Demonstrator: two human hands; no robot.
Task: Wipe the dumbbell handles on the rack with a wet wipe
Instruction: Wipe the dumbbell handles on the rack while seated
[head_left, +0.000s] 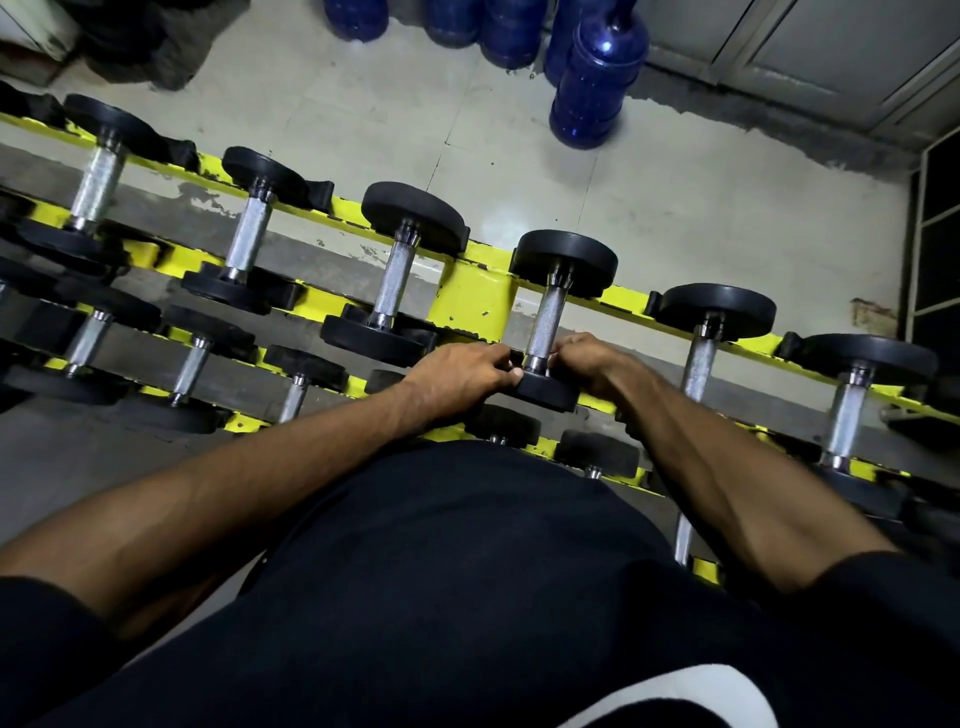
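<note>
A yellow rack (470, 296) carries a row of black-headed dumbbells with knurled steel handles. Both my hands are on the near end of one dumbbell (548, 317) in the middle of the upper tier. My left hand (462, 374) grips its near black head from the left, with the thumb lying on top of the head. From the right, my right hand (587, 364) curls its fingers round the base of the handle where it meets that head. No wet wipe shows in either hand; the palms are hidden.
Neighbouring dumbbells (395, 280) (701, 353) lie close on both sides. A lower tier of smaller dumbbells (192, 364) runs nearer to me. Several blue water jugs (597, 78) stand on the tiled floor behind the rack. My dark-clothed torso fills the foreground.
</note>
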